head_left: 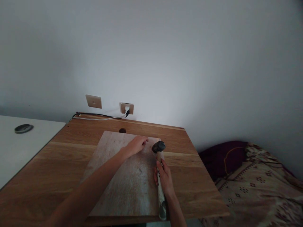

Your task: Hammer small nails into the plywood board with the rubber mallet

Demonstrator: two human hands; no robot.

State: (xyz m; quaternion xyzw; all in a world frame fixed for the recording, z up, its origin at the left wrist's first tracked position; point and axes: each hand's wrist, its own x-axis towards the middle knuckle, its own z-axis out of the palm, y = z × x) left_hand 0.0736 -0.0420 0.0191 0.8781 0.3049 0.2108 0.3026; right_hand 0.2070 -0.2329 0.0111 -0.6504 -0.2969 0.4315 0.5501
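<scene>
A hammer (pixel 161 192) with a dark head and a pale, worn handle is gripped in my right hand (pixel 165 176). Its head is raised over the right edge of a pale, scuffed wooden board (pixel 127 176). Over the far right part of that board is my left hand (pixel 138 144), with its thumb and fingers pinched together close to the surface. Whatever sits between those fingertips is too small to make out. The hammer head is a short way to the right of my left hand, apart from it.
The board lies on a brown wooden table (pixel 196 176) against a white wall. At the back, a white cable (pixel 101 119) runs to a wall socket (pixel 123 108). A white table (pixel 14 148) with a dark round lid-like object (pixel 24 128) adjoins on the left. Patterned bedding (pixel 258 192) lies to the right.
</scene>
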